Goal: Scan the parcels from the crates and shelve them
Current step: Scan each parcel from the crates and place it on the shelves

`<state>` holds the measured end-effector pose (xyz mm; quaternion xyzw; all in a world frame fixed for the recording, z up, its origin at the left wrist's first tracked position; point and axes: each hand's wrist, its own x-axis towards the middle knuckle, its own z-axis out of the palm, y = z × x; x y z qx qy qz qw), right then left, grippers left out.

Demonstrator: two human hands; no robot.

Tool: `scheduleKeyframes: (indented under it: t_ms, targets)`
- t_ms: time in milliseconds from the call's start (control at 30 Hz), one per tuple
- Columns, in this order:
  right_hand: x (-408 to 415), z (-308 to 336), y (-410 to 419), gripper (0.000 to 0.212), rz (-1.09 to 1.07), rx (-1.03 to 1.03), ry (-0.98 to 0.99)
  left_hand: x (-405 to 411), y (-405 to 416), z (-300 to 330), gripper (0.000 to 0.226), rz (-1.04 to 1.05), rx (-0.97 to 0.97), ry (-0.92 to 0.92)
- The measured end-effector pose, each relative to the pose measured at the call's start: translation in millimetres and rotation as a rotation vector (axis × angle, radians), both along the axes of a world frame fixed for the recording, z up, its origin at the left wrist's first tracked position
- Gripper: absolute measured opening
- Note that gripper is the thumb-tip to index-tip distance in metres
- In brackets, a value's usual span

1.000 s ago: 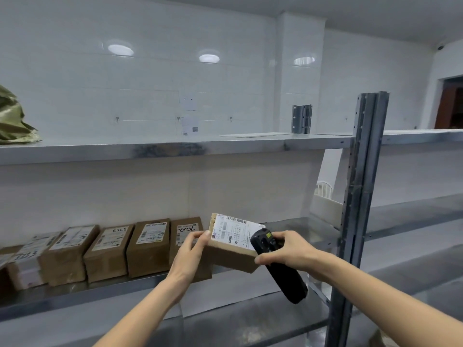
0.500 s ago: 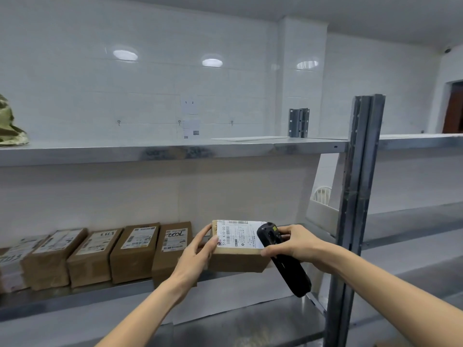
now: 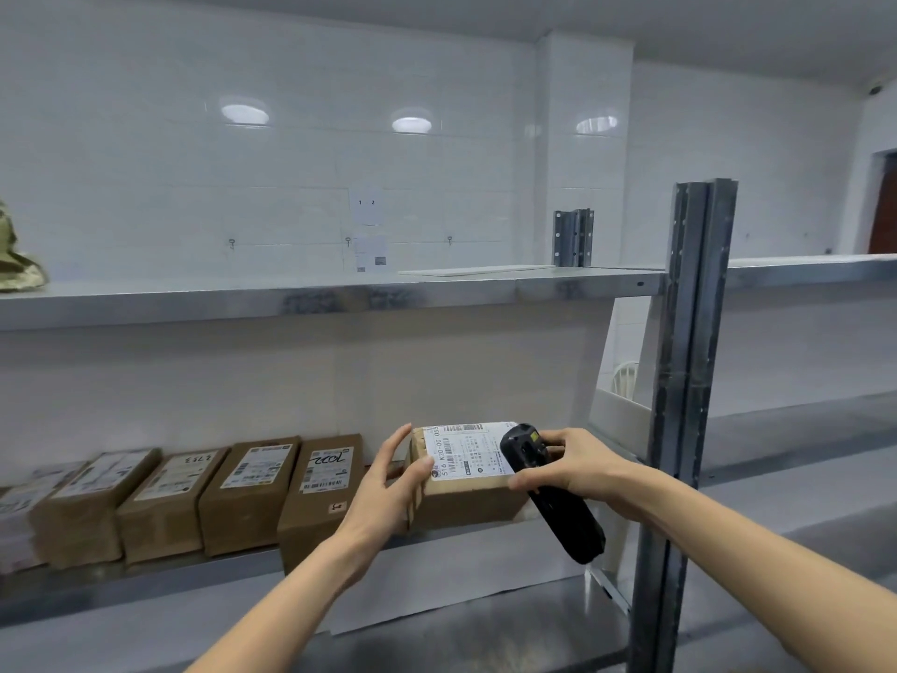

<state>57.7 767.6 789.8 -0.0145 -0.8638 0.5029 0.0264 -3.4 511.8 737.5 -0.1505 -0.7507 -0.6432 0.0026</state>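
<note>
A green bundle [image 3: 17, 264] sits far left on the top shelf [image 3: 340, 298]. Below, four boxes [image 3: 208, 497] stand in a row on the middle shelf [image 3: 145, 580]. Just right of them the left hand [image 3: 388, 488] grips the parcel [image 3: 468, 483], fingers curled on its left end. The right hand [image 3: 577, 466] clasps a black scanner [image 3: 548, 488] against the parcel's right end, beside the steel post [image 3: 689, 381].

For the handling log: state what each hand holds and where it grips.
Left hand grips the cardboard parcel by its left end. Right hand holds the black scanner near its top, fingers also touching the parcel's right end.
</note>
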Motion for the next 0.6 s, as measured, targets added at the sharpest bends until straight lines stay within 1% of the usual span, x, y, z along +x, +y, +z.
scheduleKeyframes:
  t_ms: [100, 200, 267, 367, 433, 533, 600]
  targets:
    - [-3, -4, -2, 0.037, -0.026, 0.035, 0.034, -1, 2, -1, 0.029, 0.022, 0.022, -0.012]
    - [-7, -15, -6, 0.046, -0.145, 0.134, 0.132, 0, 3, -1, 0.040, 0.059, 0.006, 0.022]
    - [-6, -23, -10, 0.051, -0.174, 0.147, 0.188, 0, 2, -3, 0.046, 0.085, 0.039, 0.020]
    - [-4, -31, -18, 0.045, -0.122, 0.062, 0.202, 1, 3, -8, 0.043, 0.092, 0.097, -0.008]
    - [-3, -35, -24, 0.047, -0.051, -0.014, 0.201, 2, 7, -11, 0.045, 0.088, 0.096, -0.014]
    - [-3, -34, -33, 0.048, 0.021, -0.092, 0.232, 0, 13, -17, 0.066, 0.084, 0.072, -0.023]
    - [-5, -32, -38, 0.047, 0.051, -0.109, 0.256, 0, 17, -21, 0.068, 0.077, 0.093, -0.049]
